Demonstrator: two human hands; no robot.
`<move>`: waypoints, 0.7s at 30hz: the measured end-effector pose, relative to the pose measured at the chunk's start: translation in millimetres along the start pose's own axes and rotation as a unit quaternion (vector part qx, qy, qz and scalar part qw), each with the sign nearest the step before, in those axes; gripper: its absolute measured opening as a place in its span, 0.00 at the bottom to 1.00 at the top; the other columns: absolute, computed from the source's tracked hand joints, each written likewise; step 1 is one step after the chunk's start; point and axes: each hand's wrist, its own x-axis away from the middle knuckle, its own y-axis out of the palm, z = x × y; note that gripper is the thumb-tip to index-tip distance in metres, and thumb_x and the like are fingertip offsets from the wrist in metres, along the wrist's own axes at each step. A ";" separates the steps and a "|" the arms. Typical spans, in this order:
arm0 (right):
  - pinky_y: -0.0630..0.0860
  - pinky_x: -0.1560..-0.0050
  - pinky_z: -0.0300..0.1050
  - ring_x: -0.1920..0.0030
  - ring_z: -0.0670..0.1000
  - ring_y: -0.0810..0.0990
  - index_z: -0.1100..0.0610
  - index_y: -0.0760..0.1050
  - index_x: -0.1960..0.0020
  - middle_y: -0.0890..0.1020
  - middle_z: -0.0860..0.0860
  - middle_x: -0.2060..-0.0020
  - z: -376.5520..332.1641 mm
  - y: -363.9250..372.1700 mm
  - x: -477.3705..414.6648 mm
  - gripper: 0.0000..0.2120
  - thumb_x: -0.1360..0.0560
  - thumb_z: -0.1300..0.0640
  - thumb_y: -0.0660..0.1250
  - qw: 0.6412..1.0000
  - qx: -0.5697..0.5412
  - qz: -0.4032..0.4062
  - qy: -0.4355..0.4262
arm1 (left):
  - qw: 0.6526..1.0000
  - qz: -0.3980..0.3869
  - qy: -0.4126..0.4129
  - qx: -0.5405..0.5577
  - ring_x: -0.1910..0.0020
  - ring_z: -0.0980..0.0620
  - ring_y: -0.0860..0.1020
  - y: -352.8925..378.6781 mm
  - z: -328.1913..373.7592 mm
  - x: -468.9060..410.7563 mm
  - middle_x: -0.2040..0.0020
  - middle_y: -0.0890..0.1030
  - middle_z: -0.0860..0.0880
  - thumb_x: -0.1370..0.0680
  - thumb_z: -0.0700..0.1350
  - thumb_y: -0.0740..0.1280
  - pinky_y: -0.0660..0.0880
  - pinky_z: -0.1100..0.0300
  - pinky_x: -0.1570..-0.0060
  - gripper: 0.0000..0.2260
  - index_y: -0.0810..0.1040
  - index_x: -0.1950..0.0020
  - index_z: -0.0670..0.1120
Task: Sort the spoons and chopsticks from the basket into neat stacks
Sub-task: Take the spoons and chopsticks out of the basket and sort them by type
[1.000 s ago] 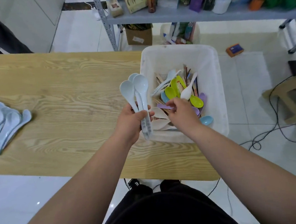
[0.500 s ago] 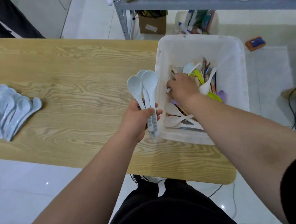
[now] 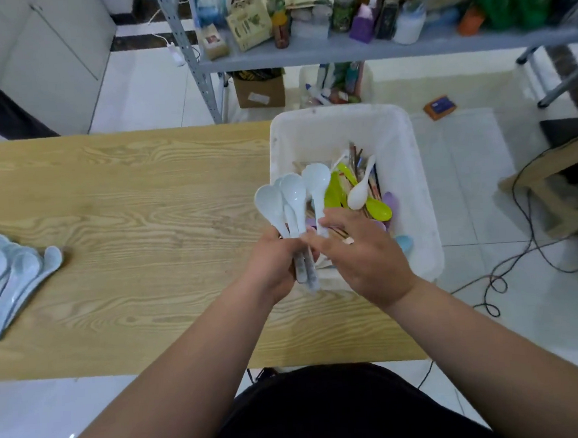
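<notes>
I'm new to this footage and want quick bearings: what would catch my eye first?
The hands close together mid-frame: the left hand grips a bundle of pale blue plastic spoons, and the right hand holds one more pale blue spoon beside it. Lime green spoons stand out in the white plastic basket at the right end of the wooden table; a pile of pale blue spoons lies at its left edge.

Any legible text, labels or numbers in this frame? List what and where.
Nothing reads cleanly.
Green-printed carton on the shelf: print blurred.
Cardboard box under the shelf: white label, too small.
Orange block on the floor: blue label, unreadable.
Bottles and jars on the shelf: labels blurred.
Spoons and basket: no print that I can make out.
</notes>
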 end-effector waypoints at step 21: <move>0.79 0.43 0.47 0.39 0.52 0.78 0.56 0.78 0.34 0.78 0.53 0.41 -64.8 12.5 45.4 0.23 0.26 0.65 0.59 0.993 -0.037 -0.044 0.102 | 0.997 -0.066 0.001 -0.032 0.53 0.40 0.83 -29.3 -8.1 14.0 0.46 0.80 0.36 0.23 0.25 0.61 0.81 0.50 0.59 0.20 0.71 0.32 0.38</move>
